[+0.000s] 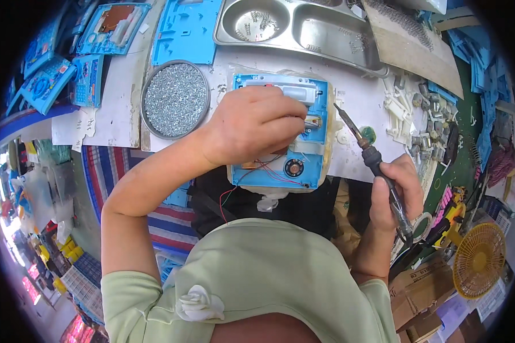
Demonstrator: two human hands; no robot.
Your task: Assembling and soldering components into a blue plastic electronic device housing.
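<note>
1. Blue casing [315, 162]: open side up at the near edge of the table [352, 157]; round speaker [294, 167] at its 5 o'clock.
2. Left hand [257, 123]: over casing, fingers bent; fingertips hidden, cannot tell whether grip is apart or together.
3. Right hand [397, 194]: grip clamped around soldering iron [375, 163], tip just off casing's 2 o'clock edge.
4. Screw bowl [143, 106]: casing's 9–10 o'clock; metal tray [290, 26]: 12 o'clock.

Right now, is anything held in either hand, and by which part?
Right hand: soldering iron, held by its dark handle. Left hand: over the open blue case; its grip is hidden, so can't tell.
</note>
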